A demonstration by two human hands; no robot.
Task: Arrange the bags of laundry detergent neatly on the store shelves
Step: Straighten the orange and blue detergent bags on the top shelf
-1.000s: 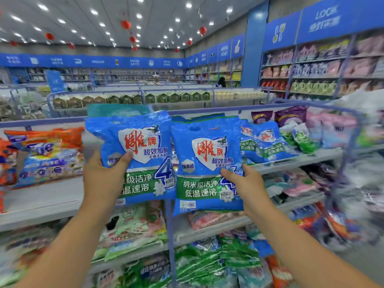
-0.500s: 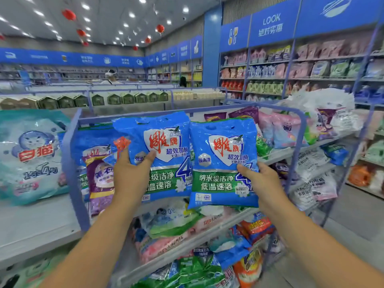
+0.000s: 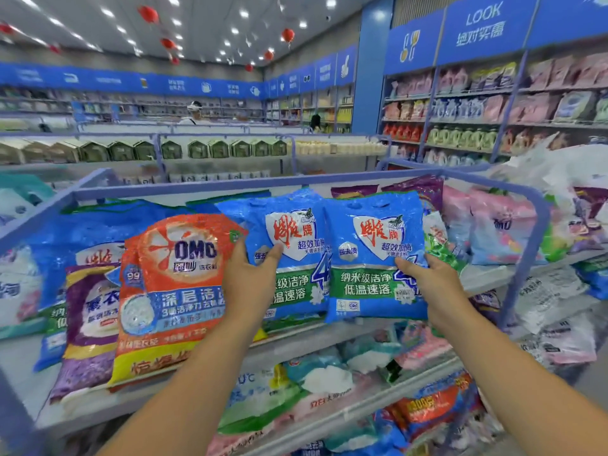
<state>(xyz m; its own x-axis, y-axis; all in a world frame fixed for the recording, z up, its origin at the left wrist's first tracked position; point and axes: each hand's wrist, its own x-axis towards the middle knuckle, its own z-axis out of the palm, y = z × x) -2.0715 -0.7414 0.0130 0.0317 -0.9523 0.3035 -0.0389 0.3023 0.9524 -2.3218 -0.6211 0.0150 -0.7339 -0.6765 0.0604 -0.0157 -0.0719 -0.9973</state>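
Two bare forearms without sleeves, watch or rings, ending in the left hand (image 3: 251, 280) and right hand (image 3: 427, 280).

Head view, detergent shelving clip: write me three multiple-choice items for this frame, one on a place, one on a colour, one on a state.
1. Where does the orange bag stand?
A. left of the left hand
B. right of the right hand
C. on the floor

2. What colour are the two held bags, left blue bag and right blue bag?
A. pink
B. mainly blue
C. yellow

3. What is the right hand doing?
A. hanging idle
B. pointing
C. gripping a bag

Answers: 1 A, the orange bag stands beside the left wrist; 2 B, blue with green bands; 3 C, thumb pinches the front.
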